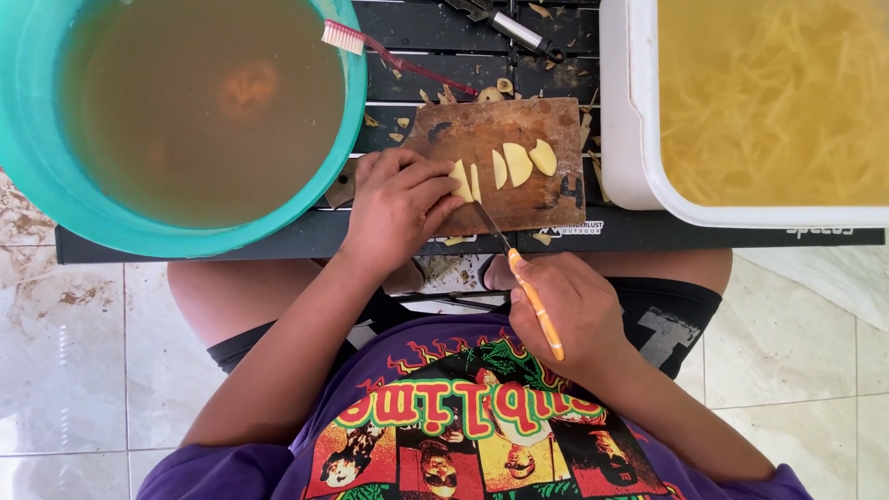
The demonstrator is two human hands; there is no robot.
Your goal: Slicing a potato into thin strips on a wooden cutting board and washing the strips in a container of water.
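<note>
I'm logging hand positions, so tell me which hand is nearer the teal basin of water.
Left. The left hand rests on the cutting board just beside the teal basin. The right hand holds the orange-handled knife lower, off the table, farther away.

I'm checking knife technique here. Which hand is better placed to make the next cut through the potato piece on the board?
Probably the right hand: it grips the orange-handled knife, whose blade reaches the potato piece. The left hand is pressing that piece onto the wooden board.

A teal basin (42, 176) of murky water sits on the slatted surface (278, 243). A toothbrush (347, 37) rests on the basin's rim; a white tub (634, 111) of yellow strips stands well right of it.
</note>
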